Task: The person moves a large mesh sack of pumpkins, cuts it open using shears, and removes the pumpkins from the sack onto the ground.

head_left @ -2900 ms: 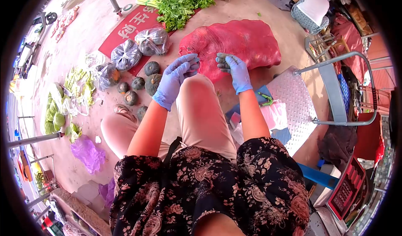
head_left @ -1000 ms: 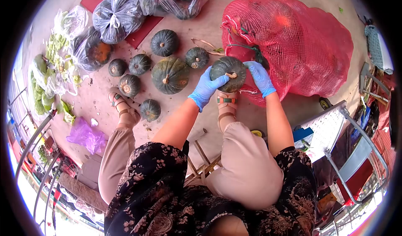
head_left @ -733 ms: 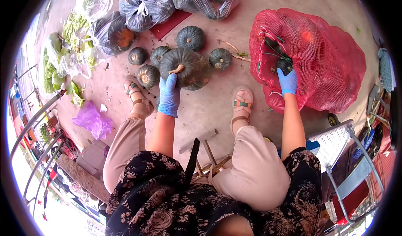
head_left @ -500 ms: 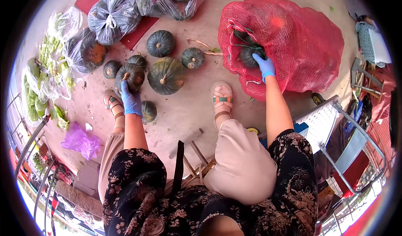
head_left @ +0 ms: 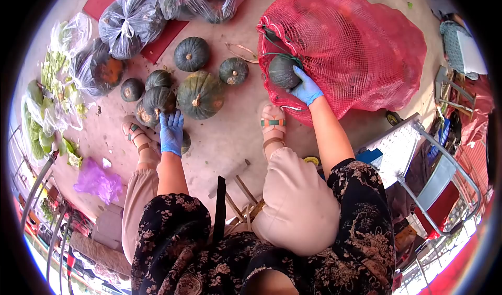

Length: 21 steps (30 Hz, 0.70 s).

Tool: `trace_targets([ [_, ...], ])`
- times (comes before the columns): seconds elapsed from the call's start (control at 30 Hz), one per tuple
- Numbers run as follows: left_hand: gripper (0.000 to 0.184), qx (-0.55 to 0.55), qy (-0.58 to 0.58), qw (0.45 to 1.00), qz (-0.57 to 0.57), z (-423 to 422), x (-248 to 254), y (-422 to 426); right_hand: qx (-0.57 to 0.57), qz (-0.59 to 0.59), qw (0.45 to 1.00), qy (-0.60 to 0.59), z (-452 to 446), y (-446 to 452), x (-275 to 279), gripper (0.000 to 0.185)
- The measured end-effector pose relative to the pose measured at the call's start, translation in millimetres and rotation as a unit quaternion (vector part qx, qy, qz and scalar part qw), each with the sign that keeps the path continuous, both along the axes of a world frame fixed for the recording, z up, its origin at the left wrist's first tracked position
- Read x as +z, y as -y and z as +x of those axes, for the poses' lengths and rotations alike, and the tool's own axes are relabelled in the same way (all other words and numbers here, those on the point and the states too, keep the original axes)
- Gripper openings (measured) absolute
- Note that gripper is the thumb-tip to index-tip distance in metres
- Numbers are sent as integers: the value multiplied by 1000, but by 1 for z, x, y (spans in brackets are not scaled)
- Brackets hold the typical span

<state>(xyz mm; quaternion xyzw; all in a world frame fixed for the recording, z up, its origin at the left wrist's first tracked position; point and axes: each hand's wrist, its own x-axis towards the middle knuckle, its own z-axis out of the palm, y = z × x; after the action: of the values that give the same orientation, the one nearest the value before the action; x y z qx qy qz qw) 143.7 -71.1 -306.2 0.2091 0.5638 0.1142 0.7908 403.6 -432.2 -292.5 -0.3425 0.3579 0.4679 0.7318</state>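
Observation:
My left hand (head_left: 171, 133), in a blue glove, has its fingers apart just below a dark green pumpkin (head_left: 159, 101) that rests among the others on the floor. A larger pumpkin (head_left: 201, 95) lies just right of it. My right hand (head_left: 307, 87), gloved too, is closed on the lower right side of a dark pumpkin (head_left: 283, 72) at the mouth of the red mesh sack (head_left: 361, 54). Green cord runs over that pumpkin's top. More pumpkins show through the mesh, partly hidden.
Bagged pumpkins (head_left: 130, 20) stand at the upper left. Leafy greens (head_left: 34, 122) and a purple bag (head_left: 99, 180) lie at the left. A metal trolley (head_left: 395, 151) is at the right. Another person (head_left: 460, 46) is at the far right edge.
My left hand has set its pumpkin down among the floor pumpkins and let go. My right hand has drawn the other pumpkin out to the sack's mouth.

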Motion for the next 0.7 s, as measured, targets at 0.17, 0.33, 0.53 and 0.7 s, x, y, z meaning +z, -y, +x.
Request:
trace_targets([
  [0.17, 51, -152, -66, 985, 52, 22, 16, 21, -7, 143, 988, -52, -27, -10, 4, 46],
  [0.33, 50, -469, -221, 693, 501, 67, 33, 32, 86, 222, 971, -12, -32, -42, 28, 56],
  [0.53, 43, -573, -52, 584, 573, 115, 44, 22, 141, 118, 968, 170, -25, -119, 42, 56],
  [0.7, 41, -673, -31, 491, 553, 110, 74, 54, 283, -168, 880, 343, -23, -155, 9, 74],
])
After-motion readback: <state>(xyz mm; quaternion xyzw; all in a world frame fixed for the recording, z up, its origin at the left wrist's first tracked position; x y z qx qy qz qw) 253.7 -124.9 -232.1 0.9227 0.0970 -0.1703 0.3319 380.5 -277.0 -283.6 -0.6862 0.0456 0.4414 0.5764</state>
